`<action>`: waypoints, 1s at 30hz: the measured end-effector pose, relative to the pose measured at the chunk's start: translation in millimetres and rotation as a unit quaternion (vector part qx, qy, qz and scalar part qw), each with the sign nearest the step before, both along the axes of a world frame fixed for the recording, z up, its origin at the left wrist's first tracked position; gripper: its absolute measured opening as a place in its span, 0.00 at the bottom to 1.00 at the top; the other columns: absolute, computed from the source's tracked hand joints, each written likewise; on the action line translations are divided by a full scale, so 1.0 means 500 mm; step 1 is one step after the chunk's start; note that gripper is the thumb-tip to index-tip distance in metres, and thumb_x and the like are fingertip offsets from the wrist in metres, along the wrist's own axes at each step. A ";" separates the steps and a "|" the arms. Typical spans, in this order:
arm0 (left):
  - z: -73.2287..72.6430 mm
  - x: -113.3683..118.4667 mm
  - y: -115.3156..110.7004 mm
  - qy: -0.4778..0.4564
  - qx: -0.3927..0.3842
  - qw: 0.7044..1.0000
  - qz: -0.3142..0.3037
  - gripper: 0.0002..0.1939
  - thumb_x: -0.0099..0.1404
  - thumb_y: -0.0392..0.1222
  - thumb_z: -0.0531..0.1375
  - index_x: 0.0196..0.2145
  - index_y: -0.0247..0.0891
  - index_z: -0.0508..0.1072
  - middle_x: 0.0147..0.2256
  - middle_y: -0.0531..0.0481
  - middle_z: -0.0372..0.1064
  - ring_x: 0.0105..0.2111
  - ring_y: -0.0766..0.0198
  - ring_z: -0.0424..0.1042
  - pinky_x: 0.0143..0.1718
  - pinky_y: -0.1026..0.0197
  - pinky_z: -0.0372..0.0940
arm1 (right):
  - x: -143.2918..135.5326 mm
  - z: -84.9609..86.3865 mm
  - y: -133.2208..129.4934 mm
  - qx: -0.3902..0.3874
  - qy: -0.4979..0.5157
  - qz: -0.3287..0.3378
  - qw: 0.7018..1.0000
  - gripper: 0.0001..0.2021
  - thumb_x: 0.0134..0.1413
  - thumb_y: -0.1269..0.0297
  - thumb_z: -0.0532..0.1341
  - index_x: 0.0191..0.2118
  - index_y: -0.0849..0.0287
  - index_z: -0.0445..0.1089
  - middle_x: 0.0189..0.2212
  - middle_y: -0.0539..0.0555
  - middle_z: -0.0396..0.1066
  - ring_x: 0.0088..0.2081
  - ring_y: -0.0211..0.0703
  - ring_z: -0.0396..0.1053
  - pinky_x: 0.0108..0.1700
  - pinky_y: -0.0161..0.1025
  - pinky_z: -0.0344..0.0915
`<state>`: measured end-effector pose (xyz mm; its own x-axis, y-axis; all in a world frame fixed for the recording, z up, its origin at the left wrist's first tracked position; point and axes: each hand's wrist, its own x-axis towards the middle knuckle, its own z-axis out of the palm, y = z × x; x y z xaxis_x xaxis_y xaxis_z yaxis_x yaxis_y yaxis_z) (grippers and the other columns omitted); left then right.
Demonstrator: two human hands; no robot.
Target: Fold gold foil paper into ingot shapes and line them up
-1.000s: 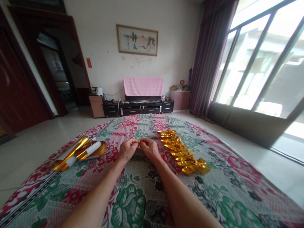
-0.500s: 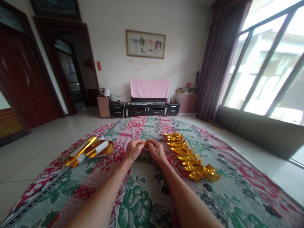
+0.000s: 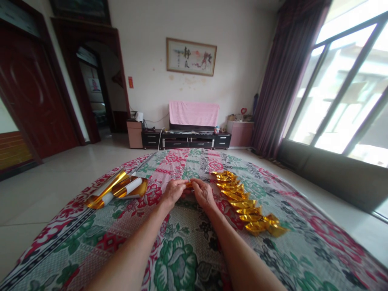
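Observation:
Between my fingers is a small piece of gold foil paper (image 3: 189, 185), mostly hidden by the hands. My left hand (image 3: 173, 192) pinches its left end. My right hand (image 3: 203, 194) is closed on the right end, thumb and fingers pressed together. To the right, folded gold foil ingots (image 3: 239, 202) lie in a slanting row on the patterned cloth (image 3: 174, 262). Off to the left, curled sheets of gold foil paper (image 3: 117, 188) with white backs rest in a loose pile.
Beyond the cloth's far edge stands a low black TV cabinet (image 3: 189, 140) with a pink towel (image 3: 194, 113) draped over the screen. A purple curtain (image 3: 281, 81) and a large window are at the right, dark red doors (image 3: 33, 89) at the left.
The view has shifted slightly, so the room and cloth sit a little further right. Both hands stay together on the foil piece, which shows slightly more between the fingers.

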<state>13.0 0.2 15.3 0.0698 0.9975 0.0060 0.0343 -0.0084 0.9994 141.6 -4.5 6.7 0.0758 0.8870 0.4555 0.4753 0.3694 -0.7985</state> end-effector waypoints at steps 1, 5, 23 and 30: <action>0.001 0.000 -0.001 0.005 0.003 1.000 0.001 0.18 0.54 0.33 0.53 0.43 0.34 0.73 0.30 0.48 0.76 0.27 0.65 0.74 0.22 0.69 0.63 | 0.000 0.002 -0.002 -0.003 -0.001 -0.001 1.000 0.17 0.51 0.61 0.50 0.38 0.58 0.74 0.33 0.52 0.75 0.34 0.42 0.71 0.38 0.34 0.65; 0.011 0.001 -0.009 0.013 -0.003 1.000 0.018 0.19 0.52 0.30 0.53 0.42 0.34 0.74 0.28 0.48 0.75 0.27 0.66 0.74 0.22 0.69 0.63 | -0.001 0.010 -0.008 -0.010 -0.012 -0.001 1.000 0.17 0.51 0.60 0.50 0.37 0.58 0.74 0.28 0.51 0.75 0.30 0.40 0.70 0.34 0.33 0.65; 0.012 0.001 0.029 0.044 -0.009 0.999 -0.027 0.18 0.53 0.33 0.53 0.41 0.35 0.73 0.30 0.48 0.75 0.24 0.66 0.73 0.18 0.69 0.61 | 0.008 -0.007 0.014 -0.038 0.019 -0.002 0.999 0.18 0.48 0.63 0.49 0.38 0.59 0.74 0.29 0.52 0.75 0.31 0.41 0.70 0.35 0.35 0.67; 0.003 0.004 0.029 0.024 0.016 0.999 0.024 0.16 0.53 0.34 0.54 0.39 0.34 0.73 0.27 0.49 0.75 0.22 0.68 0.72 0.18 0.70 0.60 | 0.010 -0.018 0.024 -0.040 0.042 -0.007 0.998 0.19 0.48 0.61 0.50 0.40 0.60 0.74 0.28 0.52 0.74 0.28 0.40 0.70 0.33 0.34 0.67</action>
<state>15.1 14.6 16.6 0.0235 0.9991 0.0364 0.0830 -0.0382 0.9958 146.7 7.3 -2.3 0.1231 0.9189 0.3747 0.4107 0.2965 -0.8622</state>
